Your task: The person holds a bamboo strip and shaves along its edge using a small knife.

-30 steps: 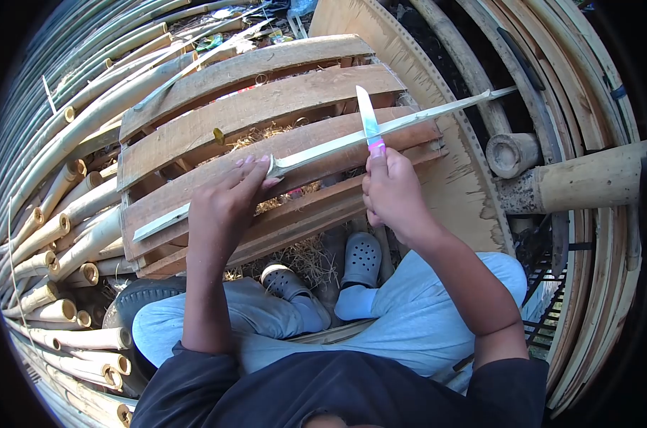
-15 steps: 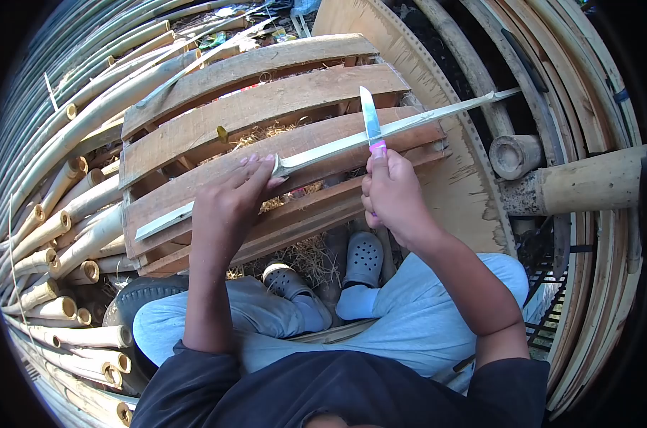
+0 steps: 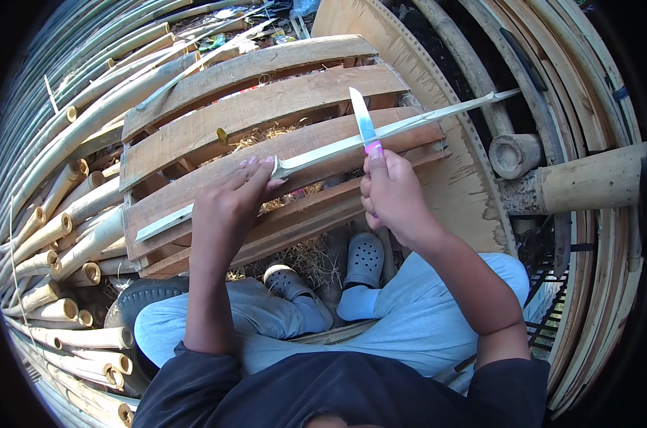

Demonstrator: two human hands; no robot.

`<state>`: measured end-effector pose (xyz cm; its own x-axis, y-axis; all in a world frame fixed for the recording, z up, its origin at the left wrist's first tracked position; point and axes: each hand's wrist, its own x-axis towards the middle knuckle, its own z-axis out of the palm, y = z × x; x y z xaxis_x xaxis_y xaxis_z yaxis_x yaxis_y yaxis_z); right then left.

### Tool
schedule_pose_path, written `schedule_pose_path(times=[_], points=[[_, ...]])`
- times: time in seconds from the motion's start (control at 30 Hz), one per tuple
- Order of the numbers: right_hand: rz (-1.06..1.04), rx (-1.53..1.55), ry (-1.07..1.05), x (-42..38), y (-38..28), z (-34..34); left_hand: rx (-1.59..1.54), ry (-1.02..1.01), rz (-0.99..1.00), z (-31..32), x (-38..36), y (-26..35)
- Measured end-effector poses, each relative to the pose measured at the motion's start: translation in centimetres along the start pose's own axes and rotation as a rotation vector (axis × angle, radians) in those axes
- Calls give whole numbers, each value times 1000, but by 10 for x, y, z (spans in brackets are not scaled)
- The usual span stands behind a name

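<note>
A long, pale bamboo strip (image 3: 323, 151) lies slantwise across a slatted wooden pallet (image 3: 266, 105), its far end reaching past the right side. My left hand (image 3: 230, 192) is closed over the strip left of its middle, just beside a knobby node, with the fingers pressing it against the slat. In my right hand (image 3: 394, 189) is a knife (image 3: 364, 118) with a pink handle, gripped in a fist. Its blade points up and away, crossing the strip right of the node. The handle is mostly hidden by my fingers.
Cut bamboo poles (image 3: 52, 221) are stacked on the left. A curved plywood sheet (image 3: 452, 171) lies under the pallet's right side. Farther right are a thick bamboo piece (image 3: 587, 184) and long split slats (image 3: 601, 307). Shavings (image 3: 305, 260) lie near my shoes (image 3: 364, 260).
The knife in my right hand has slid slightly left along the strip, and its blade leans a little more to the left. My left hand and the strip have stayed about the same.
</note>
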<state>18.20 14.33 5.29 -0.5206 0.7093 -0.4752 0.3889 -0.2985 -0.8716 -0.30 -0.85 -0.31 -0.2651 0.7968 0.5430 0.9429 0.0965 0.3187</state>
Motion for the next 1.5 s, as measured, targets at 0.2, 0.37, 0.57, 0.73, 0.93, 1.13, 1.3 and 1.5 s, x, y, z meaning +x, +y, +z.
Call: schedule_pose_path(times=[0.2,0.37,0.57,0.73,0.93,1.13,1.3,1.5], points=[[-36,98,18,-4,20,18,25,34,86,4,1,-2],[-163,142,401,20,17,-9,56,7,33,1,1,2],[-117,123,210,13,10,-6,56,19,34,2,2,0],[-72,27,-45,0,25,18,37,44,98,6,2,2],[-163,-32,-26,4,29,15,62,-15,47,2,3,6],[-209,135,329,9,24,11,42,-52,0,0,1,7],[-185,-50,-42,-8,34,25,66,-37,10,5,-3,5],[-173,76,229,10,22,7,-30,-67,-42,-1,2,8]])
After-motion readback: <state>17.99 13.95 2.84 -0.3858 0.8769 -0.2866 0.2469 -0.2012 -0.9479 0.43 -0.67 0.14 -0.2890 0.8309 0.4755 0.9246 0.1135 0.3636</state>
